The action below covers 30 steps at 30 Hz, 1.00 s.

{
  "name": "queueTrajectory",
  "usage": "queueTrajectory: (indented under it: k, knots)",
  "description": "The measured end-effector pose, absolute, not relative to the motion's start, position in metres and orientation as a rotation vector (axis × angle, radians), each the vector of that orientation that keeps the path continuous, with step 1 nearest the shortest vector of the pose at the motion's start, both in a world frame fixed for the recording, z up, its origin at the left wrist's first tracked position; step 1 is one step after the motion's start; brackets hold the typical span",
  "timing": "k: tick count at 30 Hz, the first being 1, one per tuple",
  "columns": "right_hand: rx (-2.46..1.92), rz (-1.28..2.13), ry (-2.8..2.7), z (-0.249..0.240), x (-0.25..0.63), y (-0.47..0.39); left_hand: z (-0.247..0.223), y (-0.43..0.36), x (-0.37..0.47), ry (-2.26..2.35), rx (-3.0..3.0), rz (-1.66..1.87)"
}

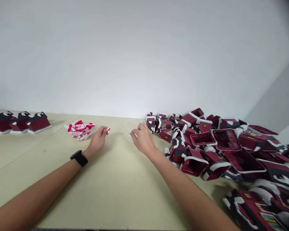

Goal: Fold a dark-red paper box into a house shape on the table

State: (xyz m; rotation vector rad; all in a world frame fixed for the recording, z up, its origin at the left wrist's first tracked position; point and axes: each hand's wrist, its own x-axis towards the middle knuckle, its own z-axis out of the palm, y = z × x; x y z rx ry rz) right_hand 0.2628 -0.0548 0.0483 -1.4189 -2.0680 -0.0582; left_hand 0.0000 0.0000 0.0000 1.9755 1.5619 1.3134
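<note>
My left hand [98,138], with a dark watch [79,158] on its wrist, pinches a small red-and-white striped piece [108,129] between thumb and fingertips. Just left of it, a pile of similar red-and-white striped pieces [80,129] lies on what looks like clear plastic. Across from it, my right hand [142,138] is above the table with thumb and fingers curled together. A faint see-through thing [128,130] shows beside these fingertips; its kind is unclear, and whether the fingers grip it is hard to see.
Many dark-red toy houses [202,141] with white trim are heaped on the right of the pale yellow table [115,192], some showing hollow undersides. More of these houses [39,123] stand upright in a row at far left. A white wall [135,57] rises behind.
</note>
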Motion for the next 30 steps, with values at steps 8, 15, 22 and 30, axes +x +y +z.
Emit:
queueTrajectory:
  k: [8,15,22,30]
  knots:
    - [-1.217,1.134,-1.33,0.023,0.291,-0.089,-0.01,0.004,0.002,1.542,1.946,1.302]
    - [-1.32,1.304,-1.346,0.023,0.297,-0.09,-0.021,0.014,-0.004,1.515,1.797,1.322]
    - [-1.281,1.4,-1.289,0.024,0.293,-0.093,-0.027,0.021,-0.008,1.545,1.757,1.315]
    - [-1.052,1.809,-1.31,0.02,0.29,-0.101,-0.025,0.018,-0.005,1.483,1.739,1.328]
